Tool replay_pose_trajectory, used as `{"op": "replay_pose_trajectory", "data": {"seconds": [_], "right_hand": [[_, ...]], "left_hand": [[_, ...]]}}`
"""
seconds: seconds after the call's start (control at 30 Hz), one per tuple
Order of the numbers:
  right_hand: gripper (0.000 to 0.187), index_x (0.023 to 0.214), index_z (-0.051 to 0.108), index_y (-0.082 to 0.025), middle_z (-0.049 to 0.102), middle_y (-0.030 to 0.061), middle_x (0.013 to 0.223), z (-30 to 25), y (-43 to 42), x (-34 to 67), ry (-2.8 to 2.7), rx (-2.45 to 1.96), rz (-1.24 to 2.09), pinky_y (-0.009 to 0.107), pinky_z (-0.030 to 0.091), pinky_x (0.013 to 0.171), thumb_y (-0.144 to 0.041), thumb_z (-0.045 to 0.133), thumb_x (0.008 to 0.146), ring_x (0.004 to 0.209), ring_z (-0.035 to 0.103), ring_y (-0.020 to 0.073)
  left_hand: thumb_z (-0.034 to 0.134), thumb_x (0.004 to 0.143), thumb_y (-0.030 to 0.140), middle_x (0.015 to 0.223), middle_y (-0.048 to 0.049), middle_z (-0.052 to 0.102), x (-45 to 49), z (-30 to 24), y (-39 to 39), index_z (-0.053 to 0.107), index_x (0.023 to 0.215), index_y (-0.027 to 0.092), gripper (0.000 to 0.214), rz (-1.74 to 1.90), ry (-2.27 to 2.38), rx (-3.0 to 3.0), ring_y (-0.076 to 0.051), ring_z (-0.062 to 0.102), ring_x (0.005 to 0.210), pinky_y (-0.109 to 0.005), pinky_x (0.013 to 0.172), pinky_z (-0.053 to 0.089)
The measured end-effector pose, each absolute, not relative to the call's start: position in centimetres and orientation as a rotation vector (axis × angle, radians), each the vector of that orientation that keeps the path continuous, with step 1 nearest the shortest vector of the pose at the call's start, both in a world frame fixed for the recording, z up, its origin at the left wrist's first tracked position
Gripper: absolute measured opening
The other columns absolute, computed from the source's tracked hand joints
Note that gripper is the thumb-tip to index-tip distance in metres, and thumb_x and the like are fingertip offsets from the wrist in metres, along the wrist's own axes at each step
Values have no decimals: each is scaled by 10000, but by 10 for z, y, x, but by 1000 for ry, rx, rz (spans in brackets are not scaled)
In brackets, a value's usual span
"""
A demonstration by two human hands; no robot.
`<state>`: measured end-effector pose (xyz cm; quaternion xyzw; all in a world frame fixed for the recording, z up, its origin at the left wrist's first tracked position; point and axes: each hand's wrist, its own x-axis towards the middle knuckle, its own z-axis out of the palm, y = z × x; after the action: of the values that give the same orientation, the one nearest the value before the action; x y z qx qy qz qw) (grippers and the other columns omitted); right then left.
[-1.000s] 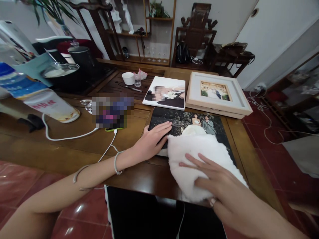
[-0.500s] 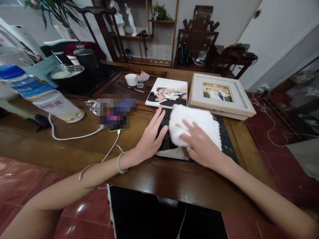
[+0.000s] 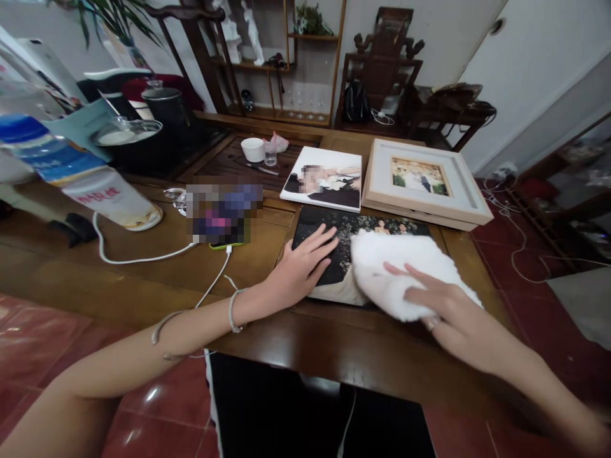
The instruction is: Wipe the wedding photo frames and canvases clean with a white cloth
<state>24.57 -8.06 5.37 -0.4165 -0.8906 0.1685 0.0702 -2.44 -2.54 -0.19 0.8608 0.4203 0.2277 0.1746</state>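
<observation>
A dark photo panel [image 3: 329, 219] lies flat on the wooden table [image 3: 258, 254], with small figures and pale speckles printed on it. My left hand [image 3: 305, 264] rests on its left part, fingers stretched out. My right hand [image 3: 443, 312] grips a fluffy white cloth [image 3: 401, 267], which covers much of the panel's right side. Just behind the panel lie a white-edged couple's photo [image 3: 324, 181] and a thick pale wooden picture frame [image 3: 424, 181] with a small photo in its middle.
Left of my hands lie a phone [image 3: 229, 244] on a white cable and a tilted bottle [image 3: 95, 184] with a blue cap. Farther back stand a white cup [image 3: 252, 150], a small clear cup [image 3: 270, 156] and a dark pot [image 3: 165, 114]. A black flat surface [image 3: 286, 407] sits below the table's front edge.
My right hand has drawn the white cloth to the right and nearer, uncovering more of the panel's print. My left hand has shifted right, further onto the panel.
</observation>
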Motion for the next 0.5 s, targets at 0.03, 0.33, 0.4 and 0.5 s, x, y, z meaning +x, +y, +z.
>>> {"op": "replay_pose_trajectory", "data": {"seconds": [0.03,0.33,0.4,0.5], "right_hand": [[242,800,535,-221,550,78,1302,52,-74,251,-2616,-1304,482,508,408,966,-83,393,661,1259,430,306],[123,696,452,-218,536,-4,706,56,1,191,-2386,-1232,615,316,405,700,-112,395,721,713,499,183],[150,726,484,-207,575,7,773,58,16,167,-2409,-1135,654,294,378,710,-88,394,709,751,503,177],[177,706,480,-207,560,0,715,59,27,142,-2494,-1050,647,271,347,668,-61,383,679,692,477,160]], "left_hand": [[337,958,194,1480,-69,347,-24,-2,-26,387,1365,235,412,613,1182,2464,-222,246,1396,-576,1044,281],[354,954,185,1372,-76,502,-25,-5,-25,467,1311,232,377,607,1169,2468,-224,395,1323,-567,1034,283],[366,952,193,1359,-73,518,-25,-6,-23,476,1308,221,374,621,1170,2478,-219,416,1307,-529,1041,302],[371,948,193,1349,-75,527,-26,-7,-22,480,1307,226,376,623,1169,2496,-223,444,1278,-510,1029,326]]}}
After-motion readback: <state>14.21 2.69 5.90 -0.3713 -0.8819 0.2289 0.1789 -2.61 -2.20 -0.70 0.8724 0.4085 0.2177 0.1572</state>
